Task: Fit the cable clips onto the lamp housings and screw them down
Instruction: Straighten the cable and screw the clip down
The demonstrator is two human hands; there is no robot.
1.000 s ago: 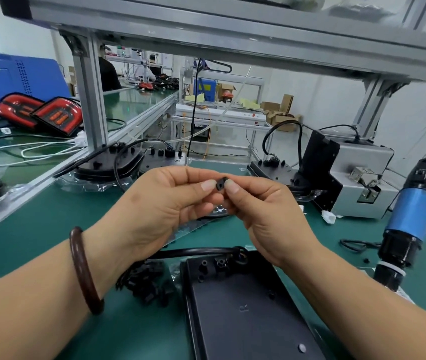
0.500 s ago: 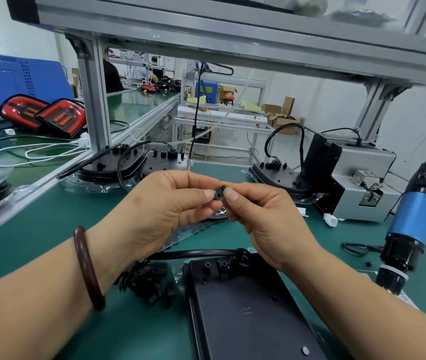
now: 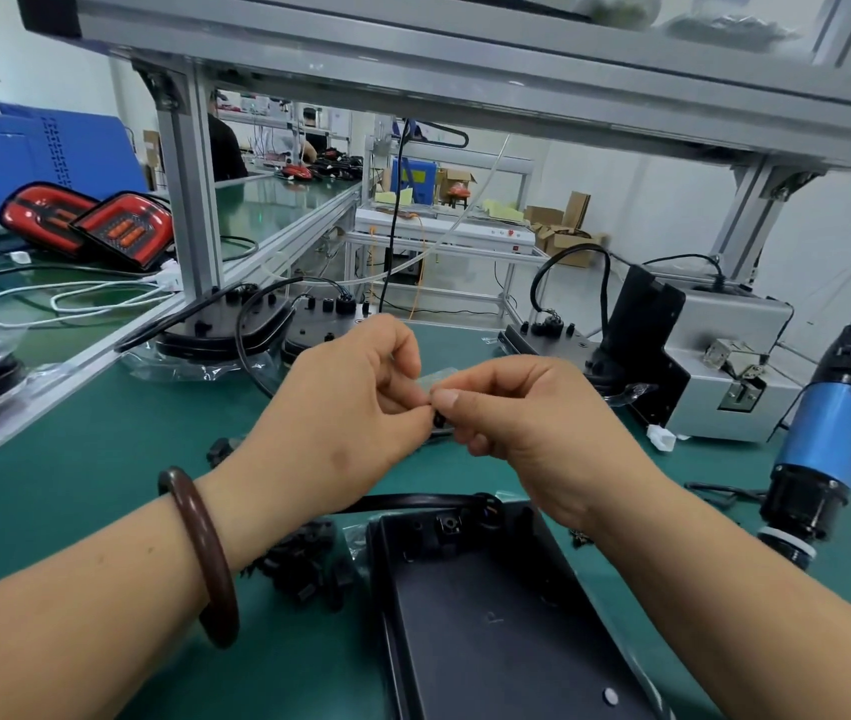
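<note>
1 cable clip (image 3: 439, 419) is seemingly pinched between left grip (image 3: 345, 407) and right grip (image 3: 527, 423); held so slightly, it could be dropped beside the lamp housing (image 3: 491, 605) at the counter (image 3: 101, 459)'s near edge.

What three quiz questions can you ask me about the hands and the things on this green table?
1. True or false: no hand touches the blue screwdriver.
2. Pick one: what do the left hand and the right hand pinch between them? A) a small black clip B) a red lamp C) a white plug
3. Fill in: the brown bracelet sits on the ___ wrist.

Key: 1 true; 2 A; 3 left.
</note>
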